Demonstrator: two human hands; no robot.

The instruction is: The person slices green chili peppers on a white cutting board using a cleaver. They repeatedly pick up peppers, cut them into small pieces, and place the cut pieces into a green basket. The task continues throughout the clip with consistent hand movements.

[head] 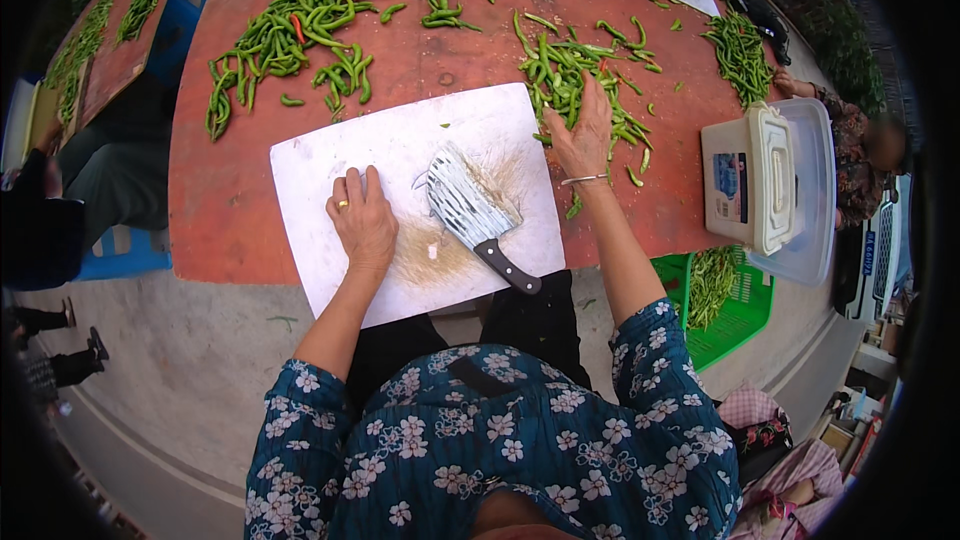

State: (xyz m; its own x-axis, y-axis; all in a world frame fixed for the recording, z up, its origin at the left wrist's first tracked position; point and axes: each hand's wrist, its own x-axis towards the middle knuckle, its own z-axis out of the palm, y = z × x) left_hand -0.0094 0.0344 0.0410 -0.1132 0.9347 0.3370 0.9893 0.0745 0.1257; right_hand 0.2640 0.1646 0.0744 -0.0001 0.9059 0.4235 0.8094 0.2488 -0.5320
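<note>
A white cutting board [322,150] lies tilted before me, partly over the table's near edge. On it rests a cleaver [469,199] with a dark riveted handle, its blade pointing away from me; neither hand touches it. My left hand [365,225], a ring on one finger, lies on the board's left side, fingers bent and slightly apart, with nothing visible in it. Past the board's right edge, my right hand [585,131] reaches over a pile of cut green chili peppers [555,79], fingers spread at its near side. What lies under the palm is hidden.
A larger heap of whole green chilies [322,15] covers the far left of the red table [450,52]. To the right stand a lidded white plastic box [731,180] and a green crate [720,337] holding chilies. A person [855,142] is beyond the box.
</note>
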